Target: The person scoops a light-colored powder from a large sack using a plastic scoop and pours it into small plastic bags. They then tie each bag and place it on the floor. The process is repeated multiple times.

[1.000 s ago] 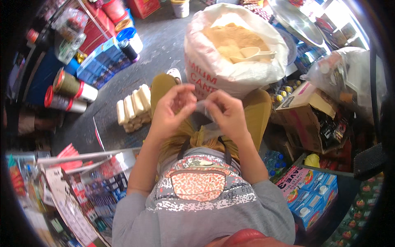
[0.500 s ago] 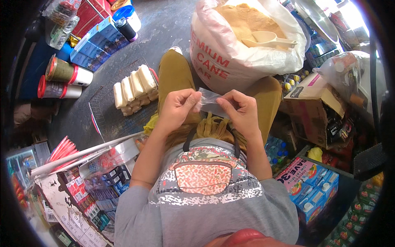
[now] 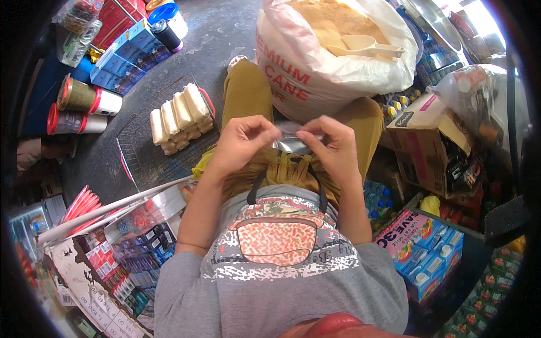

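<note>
Above my lap, a small clear plastic bag (image 3: pixel 290 144) is stretched between my two hands. The thumb and fingers of my left hand (image 3: pixel 245 143) pinch its left side, while my right hand (image 3: pixel 333 145) pinches the right side near the top. Ahead stands a large white sack (image 3: pixel 284 76) of brown sugar (image 3: pixel 332 19), its mouth rolled open. A cream scoop (image 3: pixel 360 45) lies on the sugar, handle toward the right. To the left of my knee, several filled, light-brown packs (image 3: pixel 179 117) are stacked in a wire basket (image 3: pixel 132 143).
At right are an open cardboard box (image 3: pixel 420 146) and blue milk cartons (image 3: pixel 431 256). Small packets fill a worn box (image 3: pixel 84 281) at lower left. Lidded tubs (image 3: pixel 84 107) and blue boxes (image 3: pixel 127 62) stand far left. A yellow bundle (image 3: pixel 290 169) lies in my lap.
The plastic bag has dropped slightly and now shows lower between my hands. My fingers have shifted a little on it, and the view has moved slightly.
</note>
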Tool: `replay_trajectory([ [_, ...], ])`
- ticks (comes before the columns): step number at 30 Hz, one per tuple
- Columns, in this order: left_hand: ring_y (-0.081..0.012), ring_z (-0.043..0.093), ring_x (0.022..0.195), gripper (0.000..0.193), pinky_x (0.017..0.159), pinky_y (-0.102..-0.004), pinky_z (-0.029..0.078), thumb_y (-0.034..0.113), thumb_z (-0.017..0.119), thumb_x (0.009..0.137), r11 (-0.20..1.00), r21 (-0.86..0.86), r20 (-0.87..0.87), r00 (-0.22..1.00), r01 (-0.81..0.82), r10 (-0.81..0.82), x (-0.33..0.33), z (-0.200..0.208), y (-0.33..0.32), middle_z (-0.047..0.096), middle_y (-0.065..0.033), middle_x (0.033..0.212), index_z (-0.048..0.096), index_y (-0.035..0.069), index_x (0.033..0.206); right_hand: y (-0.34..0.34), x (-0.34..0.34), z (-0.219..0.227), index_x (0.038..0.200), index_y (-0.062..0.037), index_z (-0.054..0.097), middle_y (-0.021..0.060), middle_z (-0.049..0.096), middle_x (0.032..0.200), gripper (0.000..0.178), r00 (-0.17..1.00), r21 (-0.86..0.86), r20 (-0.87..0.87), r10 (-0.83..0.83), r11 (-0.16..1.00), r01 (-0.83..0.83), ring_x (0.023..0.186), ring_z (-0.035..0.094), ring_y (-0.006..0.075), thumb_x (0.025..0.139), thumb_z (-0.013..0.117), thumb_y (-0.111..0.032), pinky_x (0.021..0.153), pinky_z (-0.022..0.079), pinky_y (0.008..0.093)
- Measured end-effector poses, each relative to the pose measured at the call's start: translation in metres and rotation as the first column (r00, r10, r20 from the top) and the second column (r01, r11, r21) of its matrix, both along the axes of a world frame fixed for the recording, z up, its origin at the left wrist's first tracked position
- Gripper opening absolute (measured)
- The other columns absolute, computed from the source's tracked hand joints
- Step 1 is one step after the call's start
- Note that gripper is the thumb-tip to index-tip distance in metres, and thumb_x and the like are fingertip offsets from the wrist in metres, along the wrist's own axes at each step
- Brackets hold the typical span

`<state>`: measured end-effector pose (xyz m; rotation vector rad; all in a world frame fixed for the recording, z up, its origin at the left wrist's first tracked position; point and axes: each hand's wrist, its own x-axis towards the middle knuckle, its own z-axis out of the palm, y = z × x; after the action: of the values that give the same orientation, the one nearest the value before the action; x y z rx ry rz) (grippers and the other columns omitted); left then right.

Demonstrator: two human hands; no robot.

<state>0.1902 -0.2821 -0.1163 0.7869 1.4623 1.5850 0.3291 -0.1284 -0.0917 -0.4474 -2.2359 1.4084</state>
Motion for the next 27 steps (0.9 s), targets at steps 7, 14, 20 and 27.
replay_trajectory([
  [7, -0.0072, 0.057, 0.078, 0.005, 0.072, -0.0231, 0.045, 0.008, 0.067, 0.084, 0.977, 0.211, 0.489, 0.868, -0.022, -0.086, 0.011, -0.009, 0.012, 0.064, 0.0002, 0.084, 0.062, 0.008, 0.084, -0.012, -0.006, 0.014, 0.083, -0.0017, 0.06, 0.0067, 0.058, 0.081, 0.028, 0.995, 0.157, -0.086, 0.056, 0.987, -0.042, 0.068, 0.056, 0.0172, 0.069, 0.079, -0.015, 0.064, 0.044, 0.028],
  [14, -0.0045, 0.05, 0.067, 0.019, 0.061, -0.0201, 0.04, 0.004, 0.065, 0.084, 0.972, 0.199, 0.37, 0.928, -0.125, 0.044, 0.015, -0.001, 0.027, 0.057, 0.0029, 0.078, 0.051, 0.01, 0.073, 0.002, -0.012, 0.003, 0.074, 0.0002, 0.058, 0.0031, 0.058, 0.079, 0.017, 0.99, -0.269, -0.002, 0.141, 0.953, -0.137, 0.068, 0.051, 0.007, 0.074, 0.074, -0.006, 0.063, 0.041, 0.022],
  [20, -0.0041, 0.045, 0.062, 0.02, 0.058, -0.0196, 0.037, 0.002, 0.066, 0.079, 0.919, 0.032, -0.238, 0.89, -0.394, 0.389, 0.015, -0.006, 0.032, 0.047, 0.0033, 0.07, 0.048, 0.006, 0.07, 0.007, -0.029, -0.007, 0.071, 0.0022, 0.053, 0.0043, 0.056, 0.078, 0.01, 0.985, -0.018, -0.125, -0.118, 0.993, 0.116, 0.065, 0.049, 0.0079, 0.071, 0.063, 0.005, 0.061, 0.041, 0.0212],
  [27, -0.0068, 0.046, 0.066, 0.016, 0.062, -0.0212, 0.04, -0.009, 0.06, 0.073, 0.807, 0.225, -0.195, 0.786, -0.547, 0.587, 0.007, 0.004, 0.036, 0.049, -0.0013, 0.078, 0.05, 0.004, 0.074, 0.002, -0.032, -0.005, 0.072, 0.0014, 0.053, 0.0045, 0.051, 0.078, 0.009, 0.949, 0.074, -0.079, -0.304, 0.948, 0.309, 0.063, 0.047, 0.0093, 0.067, 0.057, 0.008, 0.058, 0.041, 0.0223],
])
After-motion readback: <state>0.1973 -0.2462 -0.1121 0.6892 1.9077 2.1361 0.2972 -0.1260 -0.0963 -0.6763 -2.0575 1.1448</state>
